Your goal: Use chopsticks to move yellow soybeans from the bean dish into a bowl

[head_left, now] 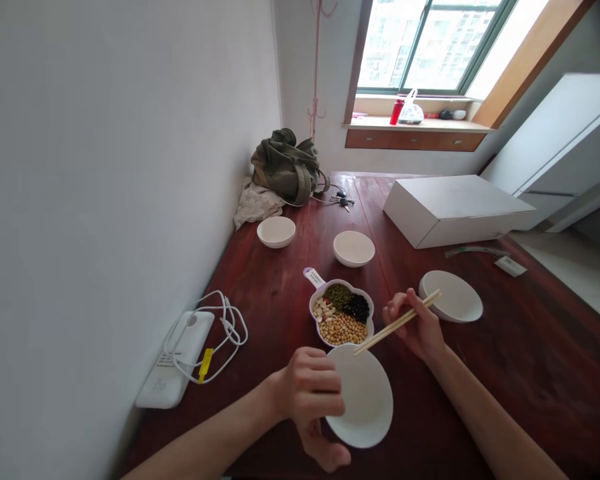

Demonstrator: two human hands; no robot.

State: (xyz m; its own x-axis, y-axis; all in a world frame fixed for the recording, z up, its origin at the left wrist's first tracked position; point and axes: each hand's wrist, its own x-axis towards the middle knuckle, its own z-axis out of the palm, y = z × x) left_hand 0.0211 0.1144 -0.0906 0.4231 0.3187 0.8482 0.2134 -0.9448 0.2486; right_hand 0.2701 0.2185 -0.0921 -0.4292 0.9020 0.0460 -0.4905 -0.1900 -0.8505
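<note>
I am viewing the right hand (424, 328) holding chopsticks (395, 327); at nine o'clock of the nearest bowl (367, 403), the left hand (314, 393) is curling, grip indeterminable.

Single head-worn camera, set above the near side of the surface (280, 307), facing forward and down. Hands (316, 387) at close range, low in view; wall (120, 167) along the left; window (430, 47) distant, upper right.
</note>
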